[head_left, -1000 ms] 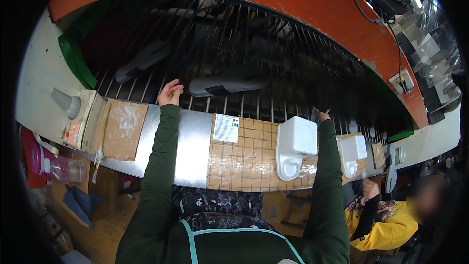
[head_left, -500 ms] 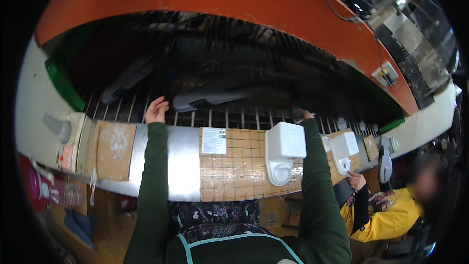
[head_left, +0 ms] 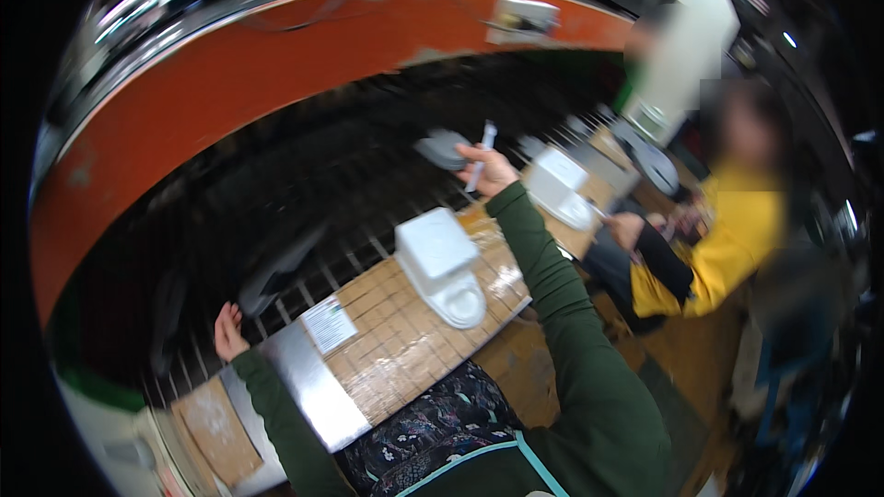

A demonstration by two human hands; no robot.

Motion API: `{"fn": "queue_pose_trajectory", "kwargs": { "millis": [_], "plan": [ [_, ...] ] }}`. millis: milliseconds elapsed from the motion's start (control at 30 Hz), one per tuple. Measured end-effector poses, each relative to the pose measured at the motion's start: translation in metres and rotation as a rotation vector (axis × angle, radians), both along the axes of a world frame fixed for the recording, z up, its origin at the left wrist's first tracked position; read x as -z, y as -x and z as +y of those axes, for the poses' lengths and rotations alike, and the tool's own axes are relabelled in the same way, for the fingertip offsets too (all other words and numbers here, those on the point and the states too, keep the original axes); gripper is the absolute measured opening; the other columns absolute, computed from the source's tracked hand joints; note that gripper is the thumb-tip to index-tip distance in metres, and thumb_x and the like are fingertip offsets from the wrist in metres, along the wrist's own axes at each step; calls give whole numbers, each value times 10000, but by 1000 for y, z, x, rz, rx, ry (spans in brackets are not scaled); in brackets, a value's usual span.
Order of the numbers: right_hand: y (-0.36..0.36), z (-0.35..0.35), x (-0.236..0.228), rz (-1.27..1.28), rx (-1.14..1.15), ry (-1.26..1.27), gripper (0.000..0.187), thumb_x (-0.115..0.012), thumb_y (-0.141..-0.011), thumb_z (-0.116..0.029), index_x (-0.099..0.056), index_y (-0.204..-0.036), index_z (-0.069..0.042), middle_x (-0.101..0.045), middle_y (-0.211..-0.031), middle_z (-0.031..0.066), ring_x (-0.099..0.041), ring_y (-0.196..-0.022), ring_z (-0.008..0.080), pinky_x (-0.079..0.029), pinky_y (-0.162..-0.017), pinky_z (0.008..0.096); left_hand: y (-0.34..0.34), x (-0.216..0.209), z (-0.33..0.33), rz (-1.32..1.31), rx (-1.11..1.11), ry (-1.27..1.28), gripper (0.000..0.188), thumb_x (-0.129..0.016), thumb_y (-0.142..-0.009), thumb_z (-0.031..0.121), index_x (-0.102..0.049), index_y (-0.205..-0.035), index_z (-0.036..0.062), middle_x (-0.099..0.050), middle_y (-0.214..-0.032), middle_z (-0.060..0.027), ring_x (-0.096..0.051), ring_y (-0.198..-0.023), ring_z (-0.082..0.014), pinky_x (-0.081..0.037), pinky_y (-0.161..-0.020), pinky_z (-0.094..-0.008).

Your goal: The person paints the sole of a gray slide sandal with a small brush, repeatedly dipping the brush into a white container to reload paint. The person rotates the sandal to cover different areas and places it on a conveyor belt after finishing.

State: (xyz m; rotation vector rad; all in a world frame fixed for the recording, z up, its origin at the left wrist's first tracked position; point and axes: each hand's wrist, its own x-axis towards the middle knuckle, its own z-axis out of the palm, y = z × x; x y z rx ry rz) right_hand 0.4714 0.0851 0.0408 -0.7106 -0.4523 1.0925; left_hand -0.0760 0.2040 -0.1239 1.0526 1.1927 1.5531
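Observation:
My right hand (head_left: 494,169) is reached out over the far right of the dark rack, fingers closed round a thin white stick (head_left: 487,143). A grey shoe sole (head_left: 444,149) is at its fingertips; whether they grip it I cannot tell. At the rack's near left edge my left hand (head_left: 230,331) is open and empty, its fingers loosely bent. Beside it lies another dark grey sole (head_left: 284,271), blurred. Between my arms stands a white dispenser (head_left: 438,250), a box with a round cup in front, on the cardboard-covered bench (head_left: 391,354).
Beyond the barred rack (head_left: 350,258) curves an orange panel (head_left: 203,101). A bare metal strip (head_left: 318,396) and a printed card (head_left: 329,323) are on the bench. To my right a co-worker in yellow (head_left: 737,239) works by a second white dispenser (head_left: 556,180).
My view has swung to the right. My right hand now shows with the white stick, where it was mostly hidden behind the dispenser. My left hand stays by the rack's edge.

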Motion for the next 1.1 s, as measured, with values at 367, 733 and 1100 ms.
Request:
{"fn": "queue_pose_trajectory", "kwargs": {
  "millis": [367, 733, 1100],
  "plan": [
    [236, -199, -1, 53, -32, -193, 356, -687, -834, -12, -395, -988, -144, -487, -968, -7, -511, -862, 59, -407, -718, 210, -185, -86, -217, -226, 455, -501, 850, -189, -981, 614, -524, -1245, -122, -558, -1268, -244, -554, -1163, -328, -427, -1012, -429],
    [317, -222, 16, 76, -401, -91, 476, -760, -770, -18, -345, -981, -117, -451, -1034, 52, -508, -957, 108, -451, -752, 246, -109, -76, -263, -1284, 722, -479, 913, -433, -829, 757, -428, -1361, 15, -548, -1293, -136, -544, -1086, -291, -476, -869, -495],
    [292, -235, 26, -372, -227, -172, 222, -517, -989, -234, -427, -1052, -41, -546, -1102, 138, -588, -1055, 222, -497, -903, 344, -42, -100, -242, -1081, 186, -362, 808, -469, -854, 668, -434, -1369, 45, -516, -1335, -126, -523, -1135, -280, -470, -904, -485]
  ]
}}
